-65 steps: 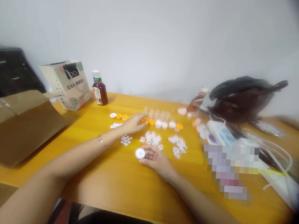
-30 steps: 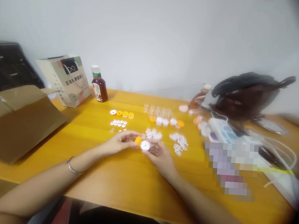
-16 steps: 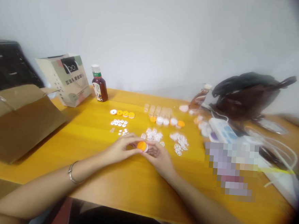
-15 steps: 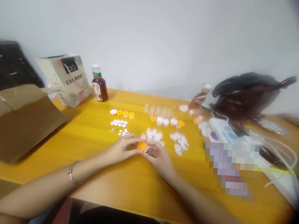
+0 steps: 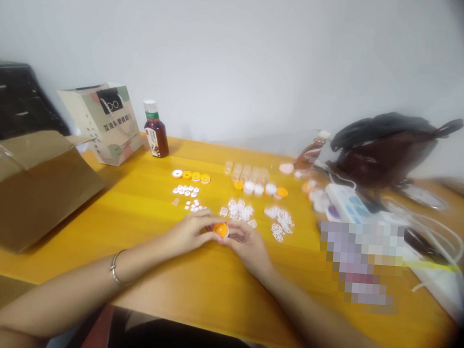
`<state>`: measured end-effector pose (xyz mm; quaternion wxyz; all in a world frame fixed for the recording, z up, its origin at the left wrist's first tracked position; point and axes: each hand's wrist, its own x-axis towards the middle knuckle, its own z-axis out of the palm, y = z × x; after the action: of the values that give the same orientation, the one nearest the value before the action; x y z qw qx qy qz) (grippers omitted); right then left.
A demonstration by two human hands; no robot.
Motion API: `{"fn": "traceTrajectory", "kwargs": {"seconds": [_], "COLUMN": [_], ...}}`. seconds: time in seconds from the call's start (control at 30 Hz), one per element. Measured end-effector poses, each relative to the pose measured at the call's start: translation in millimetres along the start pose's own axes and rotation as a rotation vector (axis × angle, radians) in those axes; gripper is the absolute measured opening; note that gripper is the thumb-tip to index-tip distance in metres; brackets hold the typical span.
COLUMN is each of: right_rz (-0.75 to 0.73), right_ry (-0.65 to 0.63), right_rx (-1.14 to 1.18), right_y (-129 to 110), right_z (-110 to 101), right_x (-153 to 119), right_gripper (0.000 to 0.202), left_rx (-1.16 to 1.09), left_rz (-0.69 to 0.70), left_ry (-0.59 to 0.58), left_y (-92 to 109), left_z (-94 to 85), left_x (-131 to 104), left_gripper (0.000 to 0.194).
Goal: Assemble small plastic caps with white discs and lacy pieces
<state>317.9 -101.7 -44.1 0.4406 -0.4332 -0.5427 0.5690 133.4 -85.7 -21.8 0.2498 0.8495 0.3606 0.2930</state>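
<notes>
Head view shows me the left hand (image 5: pixel 189 233) and right hand (image 5: pixel 250 244) both pinching the orange cap (image 5: pixel 220 229), near white discs (image 5: pixel 194 206).

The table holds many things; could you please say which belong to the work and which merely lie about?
Likely in use: held orange piece; yellow discs; small white discs; white openwork pieces; clear tubes.
Likely lying about: cardboard box; paper bag; dark red bottle; dark bag.

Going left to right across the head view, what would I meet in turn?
Brown cardboard box, dark-red bottle with white cap, left hand, handheld orange-and-white round piece, right hand, brown bottle with pale cap, black-and-maroon bag.
</notes>
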Motion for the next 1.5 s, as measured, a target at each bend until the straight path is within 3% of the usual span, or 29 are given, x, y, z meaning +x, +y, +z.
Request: {"fn": "traceTrajectory", "kwargs": {"seconds": [0.4, 0.57, 0.73, 0.97, 1.07, 1.17, 1.3, 1.4, 1.5], "right_rz": [0.064, 0.067, 0.071, 0.067, 0.010, -0.099, -0.187, -0.074, 0.104], "right_ry": [-0.032, -0.138, -0.140, -0.140, -0.140, -0.006, 0.365, 0.501, 0.473], "right_rx": [0.062, 0.090, 0.086, -0.028, -0.183, -0.451, -0.696, -0.938, -1.086], "right_y": [-5.2, -7.8, -8.0, -9.0, -13.3, -26.2, -49.2, -58.2, -58.2], "right_z": [-0.1, -3.0, -3.4, -3.3, -8.8, -26.2, -76.4, -122.8, -153.7], "right_x": [0.4, 1.1, 0.9, -3.7, -3.4, 2.1, 15.1, 22.8, 24.2], "right_gripper": [0.033, 0.032, 0.028, 0.032, 0.029, 0.022, 0.019, 0.013, 0.014], "left_rx": [-0.035, 0.008, 0.002, 0.004, 0.057, 0.125, 0.125, 0.106, 0.101], "left_rz": [0.037, 0.084, 0.126, 0.132, 0.119, 0.121, 0.122, 0.113, 0.113], "left_ry": [-0.127, -0.158, -0.153, -0.137, -0.145, -0.155, -0.147, -0.135, -0.141], "left_y": [2.2, 1.6, -1.5, 1.4, 2.1, -0.4, -4.3, -4.6, -3.8], "left_z": [-8.0, -13.2, -7.8, 0.5, 1.5, 3.1, 4.9, 5.7, 7.0], "left_x": [1.7, 1.0, -0.6, -3.1, -3.6, -3.7, -4.1, -4.4, -4.6], "left_gripper": [0.036, 0.041, 0.042, 0.039, 0.035, 0.033, 0.037, 0.044, 0.043]}}
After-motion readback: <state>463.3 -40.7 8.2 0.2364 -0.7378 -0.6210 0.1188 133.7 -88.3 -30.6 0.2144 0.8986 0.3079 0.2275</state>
